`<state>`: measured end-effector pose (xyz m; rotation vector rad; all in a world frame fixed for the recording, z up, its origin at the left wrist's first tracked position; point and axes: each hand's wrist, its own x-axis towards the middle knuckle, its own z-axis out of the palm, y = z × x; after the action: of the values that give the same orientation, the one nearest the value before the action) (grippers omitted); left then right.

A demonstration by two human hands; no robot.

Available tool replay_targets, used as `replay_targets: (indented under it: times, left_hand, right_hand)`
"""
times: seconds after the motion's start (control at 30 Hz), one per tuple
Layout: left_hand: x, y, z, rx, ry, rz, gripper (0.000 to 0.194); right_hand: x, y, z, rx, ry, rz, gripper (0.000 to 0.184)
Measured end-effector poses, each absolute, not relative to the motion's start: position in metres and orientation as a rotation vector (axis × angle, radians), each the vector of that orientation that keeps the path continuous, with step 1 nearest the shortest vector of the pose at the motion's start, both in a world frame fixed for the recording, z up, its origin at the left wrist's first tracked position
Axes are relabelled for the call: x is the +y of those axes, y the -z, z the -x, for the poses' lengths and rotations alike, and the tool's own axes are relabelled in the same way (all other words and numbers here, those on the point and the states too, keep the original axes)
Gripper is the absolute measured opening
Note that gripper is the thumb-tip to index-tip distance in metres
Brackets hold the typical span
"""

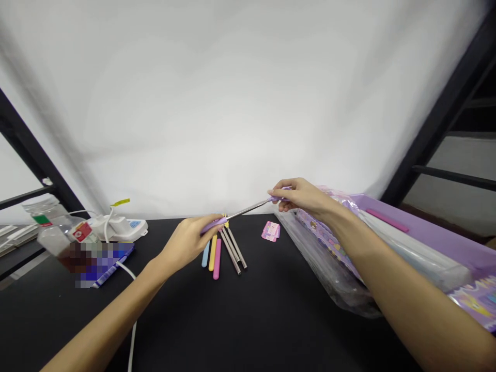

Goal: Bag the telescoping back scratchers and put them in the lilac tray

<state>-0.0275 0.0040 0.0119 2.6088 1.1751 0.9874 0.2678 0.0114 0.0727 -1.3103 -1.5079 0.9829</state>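
a steel straw (pixel 248 208) clamped at opposite ends by left hand (pixel 186 244) and right hand (pixel 301 197), apart; three coloured tubes (pixel 211 259) lie below.

This looks like a makeshift recording studio, not a home: a white backdrop sheet (pixel 248 103) hangs behind the black tabletop (pixel 77 320), with black metal framing (pixel 445 124) rising beyond the tabletop's corners. On the tabletop sit pastel rods (pixel 217 258), a white power strip (pixel 116 227) with its cable toward the left, and a purple plastic tray (pixel 445 237) at the right.
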Motion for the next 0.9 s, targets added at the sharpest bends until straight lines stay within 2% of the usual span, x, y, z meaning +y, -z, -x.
replay_targets:
  times: [0.17, 0.5, 0.73, 0.9]
  left_hand:
    - [0.011, -0.003, 0.029, 1.11, -1.091, -2.8, 0.035]
    - [-0.005, -0.026, 0.003, 1.012, -0.849, -2.366, 0.044]
    - [0.006, -0.045, -0.003, 0.822, -0.452, -1.88, 0.053]
    - [0.006, -0.038, -0.003, 0.821, -0.516, -2.045, 0.051]
  right_hand:
    - [0.006, -0.075, -0.264, -1.745, -0.908, 1.361, 0.054]
    - [0.007, -0.058, -0.248, -1.921, -0.45, 0.978, 0.045]
    - [0.004, -0.055, -0.245, -1.913, -0.353, 0.924, 0.044]
    - [0.011, -0.056, -0.25, -1.914, -0.56, 1.024, 0.039]
